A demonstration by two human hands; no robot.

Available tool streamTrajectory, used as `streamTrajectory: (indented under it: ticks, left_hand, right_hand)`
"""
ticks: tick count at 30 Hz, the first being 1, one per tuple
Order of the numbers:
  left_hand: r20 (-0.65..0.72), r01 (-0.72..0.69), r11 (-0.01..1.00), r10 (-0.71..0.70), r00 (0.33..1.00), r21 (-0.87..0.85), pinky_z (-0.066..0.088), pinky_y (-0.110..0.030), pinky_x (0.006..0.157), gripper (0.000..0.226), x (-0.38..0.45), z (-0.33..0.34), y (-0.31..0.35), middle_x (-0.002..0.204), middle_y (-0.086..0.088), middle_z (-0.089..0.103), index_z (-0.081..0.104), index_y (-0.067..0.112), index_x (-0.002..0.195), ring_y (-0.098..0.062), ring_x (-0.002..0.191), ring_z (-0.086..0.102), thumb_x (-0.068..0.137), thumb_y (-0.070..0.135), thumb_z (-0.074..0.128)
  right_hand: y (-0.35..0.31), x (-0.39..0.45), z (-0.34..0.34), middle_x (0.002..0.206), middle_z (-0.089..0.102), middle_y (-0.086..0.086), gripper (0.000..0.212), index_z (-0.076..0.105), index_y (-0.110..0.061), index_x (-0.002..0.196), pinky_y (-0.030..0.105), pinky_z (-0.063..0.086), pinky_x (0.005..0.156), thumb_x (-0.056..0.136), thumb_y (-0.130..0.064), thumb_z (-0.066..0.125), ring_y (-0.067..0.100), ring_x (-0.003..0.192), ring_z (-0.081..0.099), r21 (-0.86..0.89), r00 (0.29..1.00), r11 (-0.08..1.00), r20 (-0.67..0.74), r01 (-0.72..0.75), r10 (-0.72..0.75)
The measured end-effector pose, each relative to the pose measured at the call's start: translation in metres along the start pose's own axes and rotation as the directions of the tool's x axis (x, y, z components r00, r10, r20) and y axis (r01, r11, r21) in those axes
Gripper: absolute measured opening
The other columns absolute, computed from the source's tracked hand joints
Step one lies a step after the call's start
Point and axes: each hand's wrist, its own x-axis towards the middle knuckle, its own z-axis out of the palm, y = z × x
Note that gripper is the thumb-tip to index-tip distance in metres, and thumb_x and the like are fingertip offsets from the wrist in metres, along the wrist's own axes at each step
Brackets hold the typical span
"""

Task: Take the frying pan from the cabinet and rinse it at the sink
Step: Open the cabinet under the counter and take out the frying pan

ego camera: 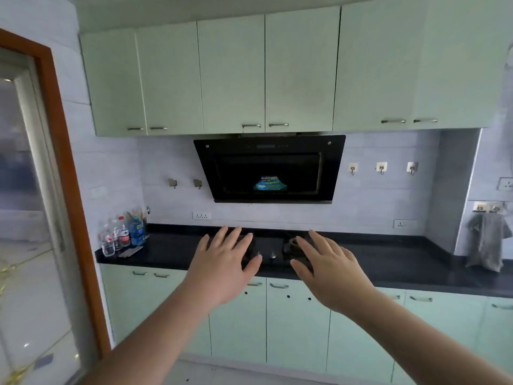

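Observation:
Both my hands are stretched out in front of me with fingers spread and nothing in them. My left hand [226, 262] and my right hand [326, 269] hover in the air before the black gas hob [270, 252] set in the dark countertop [388, 262]. Pale green lower cabinets [297, 323] run under the counter, and pale green upper cabinets [233, 76] hang above; all their doors are closed. No frying pan and no sink are in view.
A black range hood [269, 169] hangs over the hob. Several bottles [122, 236] stand at the counter's left end. A grey towel [485, 243] hangs at the right. A wooden-framed glass door [41, 190] fills the left side. Wall hooks [381, 168] sit on the tiles.

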Motion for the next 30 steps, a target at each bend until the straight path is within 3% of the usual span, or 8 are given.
streamTrajectory:
  ticks: [3,7,11,15,22,30]
  left_hand:
    - [0.001,-0.016,0.999,0.016,1.0,0.043,0.001,-0.045,0.121,0.068,0.025,0.019,0.016,0.163,0.007,-0.003,0.003,0.034,0.155,-0.016,0.149,-0.008,0.094,0.064,0.008]
    - [0.012,-0.022,0.997,0.021,1.0,0.071,-0.003,-0.045,0.12,0.089,0.057,0.045,0.046,0.163,0.007,-0.008,-0.001,0.034,0.154,-0.016,0.149,-0.012,0.077,0.076,-0.015]
    - [0.031,0.004,0.997,-0.006,0.999,0.081,-0.007,-0.047,0.119,0.094,0.087,0.064,0.072,0.162,0.007,-0.012,-0.001,0.034,0.155,-0.018,0.148,-0.016,0.071,0.073,-0.015]
    - [0.065,0.038,0.994,-0.045,0.997,0.103,-0.005,-0.048,0.119,0.089,0.104,0.079,0.08,0.163,0.007,-0.009,0.0,0.035,0.154,-0.018,0.149,-0.013,0.075,0.075,-0.011]
    - [0.09,0.131,0.983,-0.143,0.986,0.131,-0.006,-0.047,0.119,0.088,0.12,0.099,0.048,0.162,0.008,-0.011,-0.003,0.036,0.154,-0.017,0.148,-0.015,0.075,0.073,-0.013]
    - [0.099,0.241,0.959,-0.257,0.961,0.146,-0.013,-0.045,0.116,0.076,0.138,0.138,-0.05,0.161,0.008,-0.016,-0.006,0.04,0.153,-0.017,0.147,-0.02,0.084,0.072,-0.005]
  right_hand:
    - [0.037,0.008,0.011,0.163,0.003,-0.004,0.065,0.008,-0.033,0.155,0.038,0.011,0.12,0.097,-0.061,0.017,0.017,0.149,0.005,-0.047,1.0,0.999,-0.016,-0.008,0.007]
    - [0.085,0.022,0.023,0.163,0.005,-0.004,0.066,0.007,-0.034,0.154,0.037,0.011,0.121,0.096,-0.063,0.015,0.017,0.149,0.005,-0.041,1.0,0.999,-0.002,-0.011,0.011]
    - [0.122,0.044,0.035,0.163,0.007,-0.004,0.082,0.008,-0.034,0.154,0.038,0.012,0.12,0.082,-0.071,-0.005,0.018,0.149,0.008,-0.056,1.0,0.998,0.0,0.0,0.0]
    - [0.137,0.072,0.05,0.163,0.005,-0.002,0.066,0.009,-0.033,0.154,0.041,0.012,0.12,0.096,-0.062,0.014,0.021,0.149,0.007,-0.031,1.0,0.999,0.008,0.015,-0.015]
    - [0.112,0.116,0.079,0.163,0.004,-0.001,0.066,0.006,-0.032,0.155,0.044,0.011,0.121,0.096,-0.061,0.013,0.022,0.149,0.007,0.024,0.995,0.997,0.058,0.079,-0.08]
    - [0.036,0.186,0.129,0.163,0.002,0.0,0.065,0.003,-0.031,0.155,0.044,0.009,0.121,0.097,-0.06,0.014,0.023,0.15,0.004,0.042,0.977,0.983,0.112,0.177,-0.181]
